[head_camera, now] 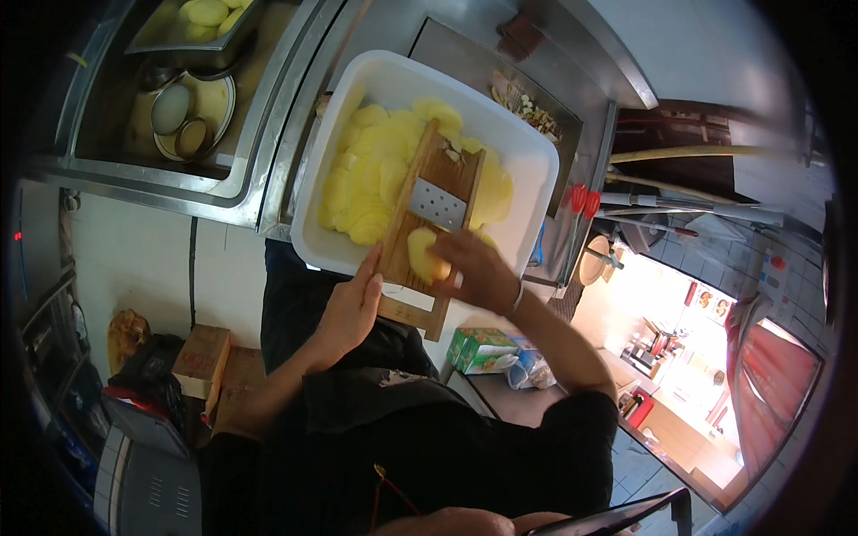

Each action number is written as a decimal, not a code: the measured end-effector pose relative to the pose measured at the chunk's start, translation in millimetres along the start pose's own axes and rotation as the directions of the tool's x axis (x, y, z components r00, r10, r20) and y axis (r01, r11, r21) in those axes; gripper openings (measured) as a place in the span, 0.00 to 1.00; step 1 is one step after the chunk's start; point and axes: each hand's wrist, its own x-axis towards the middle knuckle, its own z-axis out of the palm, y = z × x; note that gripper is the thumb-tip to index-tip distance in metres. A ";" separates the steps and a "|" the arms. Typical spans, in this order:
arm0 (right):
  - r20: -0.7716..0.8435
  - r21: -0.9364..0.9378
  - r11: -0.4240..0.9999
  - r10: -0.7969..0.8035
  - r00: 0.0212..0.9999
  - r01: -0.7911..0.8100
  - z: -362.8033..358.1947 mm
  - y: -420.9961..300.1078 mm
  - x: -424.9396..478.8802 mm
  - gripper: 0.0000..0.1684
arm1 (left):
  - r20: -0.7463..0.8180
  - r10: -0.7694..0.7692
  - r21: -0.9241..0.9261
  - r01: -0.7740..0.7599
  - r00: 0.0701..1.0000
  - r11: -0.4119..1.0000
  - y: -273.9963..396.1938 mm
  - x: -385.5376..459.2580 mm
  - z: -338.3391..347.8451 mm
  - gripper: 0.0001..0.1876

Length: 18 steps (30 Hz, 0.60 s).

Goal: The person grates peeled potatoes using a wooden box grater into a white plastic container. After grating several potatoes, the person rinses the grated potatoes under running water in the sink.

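My left hand point(352, 305) grips the lower left edge of a wooden slicer point(439, 194) with a perforated metal plate set in its middle. The slicer slants across a white plastic tub point(529, 151), its far end over the slices inside. My right hand point(479, 271), blurred, has its fingers around a peeled potato point(423, 254). That potato lies against the slicer board, just below the metal plate. Thin yellow potato slices point(369, 171) are heaped in the tub, mostly left of the slicer, with more showing on its right.
A metal sink point(261, 194) on the left holds a tray of peeled potatoes point(208, 13) and a plate with bowls point(228, 110). Peelings point(536, 117) lie in a metal tray behind the tub. Red-ended utensils point(583, 199) stand at right. Cardboard boxes point(201, 355) sit lower left.
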 end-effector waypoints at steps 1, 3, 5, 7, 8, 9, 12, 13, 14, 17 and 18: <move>0.103 -0.058 0.997 0.052 0.993 -0.046 -7.1 -23.3 1.5 0.25 | -0.019 0.029 -0.003 -0.029 0.999 1.000 -3.3 0.0 2.0 0.26; -0.049 -0.142 0.990 0.022 0.999 -0.028 4.8 17.1 10.5 0.23 | -0.003 0.013 -0.001 -0.013 1.000 1.000 -2.7 0.6 1.2 0.26; -0.109 -0.099 0.982 0.149 0.983 -0.160 -2.4 55.1 48.0 0.20 | 0.023 0.002 0.009 -0.002 1.000 1.000 0.2 0.3 -0.3 0.26; -0.150 -0.099 0.968 0.216 0.965 -0.232 -8.3 70.2 67.7 0.19 | 0.036 -0.013 0.012 0.012 0.999 1.000 7.6 0.6 -4.1 0.26; -0.149 -0.123 0.978 0.147 0.978 -0.166 -1.5 64.3 56.6 0.20 | 0.039 -0.010 -0.002 0.010 0.999 1.000 6.1 -1.1 -3.7 0.26; -0.140 -0.152 0.984 0.072 0.988 -0.093 11.9 52.3 36.1 0.21 | 0.037 -0.006 -0.023 0.007 0.999 1.000 2.6 -1.5 -2.4 0.26; -0.060 -0.200 0.980 -0.006 0.998 -0.006 18.8 8.1 14.1 0.20 | -0.002 0.036 -0.011 -0.036 0.999 0.999 -4.0 5.1 0.6 0.26; -0.117 -0.219 0.973 0.041 0.992 -0.066 19.6 12.7 18.1 0.19 | -0.003 0.059 0.007 -0.059 0.998 0.998 -6.1 3.5 1.4 0.26; -0.070 -0.200 0.963 0.168 0.983 -0.179 10.7 24.9 32.7 0.19 | 0.014 0.051 -0.004 -0.050 0.999 0.999 -5.6 2.8 1.1 0.26; -0.072 -0.157 0.963 0.211 0.975 -0.220 -4.2 56.8 63.8 0.17 | 0.040 0.019 -0.013 -0.018 0.999 1.000 4.7 0.3 -3.8 0.26; -0.102 -0.146 0.980 0.120 0.988 -0.134 5.1 50.2 52.0 0.17 | 0.039 0.011 -0.020 -0.010 0.999 1.000 5.2 0.8 -4.2 0.26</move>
